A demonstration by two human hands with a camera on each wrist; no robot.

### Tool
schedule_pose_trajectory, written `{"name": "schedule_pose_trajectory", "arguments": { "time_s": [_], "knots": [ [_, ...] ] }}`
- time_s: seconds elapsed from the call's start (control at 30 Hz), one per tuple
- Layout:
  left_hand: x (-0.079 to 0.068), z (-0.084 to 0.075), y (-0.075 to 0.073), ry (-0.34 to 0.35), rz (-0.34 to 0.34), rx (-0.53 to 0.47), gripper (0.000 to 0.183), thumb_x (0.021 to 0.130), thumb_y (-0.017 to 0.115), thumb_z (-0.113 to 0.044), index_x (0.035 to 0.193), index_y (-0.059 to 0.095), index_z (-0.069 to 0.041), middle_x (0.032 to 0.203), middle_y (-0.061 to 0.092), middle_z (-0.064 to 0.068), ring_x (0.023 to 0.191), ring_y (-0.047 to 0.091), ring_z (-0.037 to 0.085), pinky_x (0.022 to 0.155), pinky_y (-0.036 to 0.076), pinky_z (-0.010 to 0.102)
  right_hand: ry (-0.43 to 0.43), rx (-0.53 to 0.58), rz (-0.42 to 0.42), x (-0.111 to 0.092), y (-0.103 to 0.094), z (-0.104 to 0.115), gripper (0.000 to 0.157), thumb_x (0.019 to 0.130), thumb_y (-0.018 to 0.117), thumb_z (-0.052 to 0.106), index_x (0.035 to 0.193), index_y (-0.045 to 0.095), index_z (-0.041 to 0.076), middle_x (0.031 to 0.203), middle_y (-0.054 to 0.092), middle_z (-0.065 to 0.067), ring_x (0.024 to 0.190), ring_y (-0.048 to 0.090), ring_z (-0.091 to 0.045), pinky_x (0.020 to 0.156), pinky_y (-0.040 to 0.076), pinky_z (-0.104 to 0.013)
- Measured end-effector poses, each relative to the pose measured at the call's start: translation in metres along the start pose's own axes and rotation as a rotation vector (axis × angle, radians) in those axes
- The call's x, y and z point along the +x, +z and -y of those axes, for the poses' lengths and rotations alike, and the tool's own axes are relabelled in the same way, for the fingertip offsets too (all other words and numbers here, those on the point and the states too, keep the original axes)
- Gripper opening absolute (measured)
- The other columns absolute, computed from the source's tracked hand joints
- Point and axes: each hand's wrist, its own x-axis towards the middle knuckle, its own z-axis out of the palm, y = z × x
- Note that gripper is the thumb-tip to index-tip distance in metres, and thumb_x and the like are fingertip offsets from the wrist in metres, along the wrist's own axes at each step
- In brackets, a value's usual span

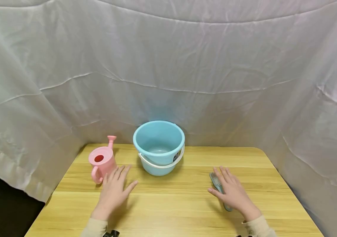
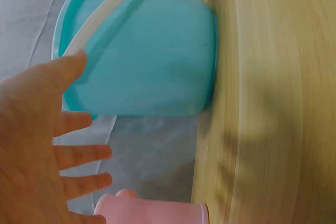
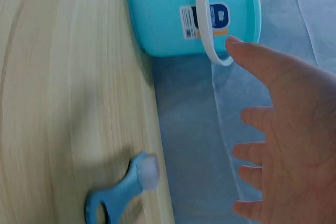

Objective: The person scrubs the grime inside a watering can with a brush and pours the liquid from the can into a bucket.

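Left hand (image 1: 113, 192), right hand (image 1: 234, 194), each grip spread wide, empty, brush (image 3: 127, 188) seen from right wrist, not left

Smooth plastic bucket (image 1: 158, 159) — wood-grain table (image 1: 174, 205).

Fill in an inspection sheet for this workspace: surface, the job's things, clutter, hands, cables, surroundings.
Surface: wood-grain table, with shadows under the hands.
Job's things: blue bucket upright near the back, its white handle lowered across the front; pink watering can upright, left of the bucket; brush lying to the right, partly hidden by a hand in the head view.
Clutter: nothing seen.
Left hand: raised near the watering can, fingers spread, holding nothing.
Right hand: raised over the brush, fingers spread, holding nothing.
Cables: nothing seen.
Surroundings: creased pale cloth behind and at both sides; dark area at lower left.
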Motion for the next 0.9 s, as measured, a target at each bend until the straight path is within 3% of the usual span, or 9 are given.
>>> {"name": "schedule_pose_trajectory", "arguments": {
  "time_s": [0.2,0.37,0.47,0.6,0.9],
  "knots": [
    [-0.002,0.012,-0.008,0.059,-0.223,-0.037,0.04,0.09,0.068,-0.03,0.122,0.065,-0.007,0.119,0.068,0.015,0.112,0.061,0.036,0.1,0.04,0.057,-0.076,-0.005,-0.021,0.003,0.007,0.015,0.082,0.09,0.06,0.055,0.152,0.03,0.011,0.155,0.031,-0.022,0.142,0.029,-0.047,0.108,0.027,-0.068],
    [0.0,0.026,-0.014,0.098,-0.422,-0.05,0.024,0.084,0.072,-0.016,0.104,0.07,-0.002,0.1,0.073,0.015,0.094,0.067,0.036,0.093,0.046,0.054,-0.109,0.009,-0.004,0.005,0.011,0.03,0.08,0.09,0.06,0.056,0.151,0.034,0.013,0.152,0.037,-0.022,0.142,0.032,-0.044,0.109,0.028,-0.065],
    [-0.001,0.033,-0.017,0.087,-0.52,-0.068,0.019,0.083,0.072,-0.011,0.099,0.071,0.0,0.093,0.072,0.015,0.086,0.067,0.036,0.084,0.05,0.05,-0.135,0.01,0.016,0.007,0.014,0.039,0.078,0.089,0.06,0.056,0.149,0.037,0.012,0.15,0.04,-0.021,0.141,0.034,-0.044,0.109,0.028,-0.065],
    [-0.002,0.041,-0.022,-0.017,-0.59,-0.125,0.015,0.084,0.07,-0.007,0.098,0.07,-0.001,0.091,0.071,0.017,0.083,0.064,0.037,0.075,0.048,0.048,-0.161,0.025,0.046,0.01,0.019,0.049,0.076,0.089,0.059,0.058,0.148,0.041,0.013,0.15,0.043,-0.019,0.141,0.035,-0.043,0.108,0.03,-0.065],
    [-0.006,0.057,-0.028,-0.281,-0.594,-0.275,0.023,0.094,0.061,-0.013,0.111,0.066,0.002,0.104,0.067,0.024,0.099,0.06,0.041,0.087,0.043,0.053,-0.276,0.047,0.061,0.017,0.032,0.072,0.074,0.09,0.054,0.062,0.145,0.045,0.014,0.146,0.049,-0.016,0.138,0.042,-0.039,0.109,0.036,-0.056]
  ]
}}
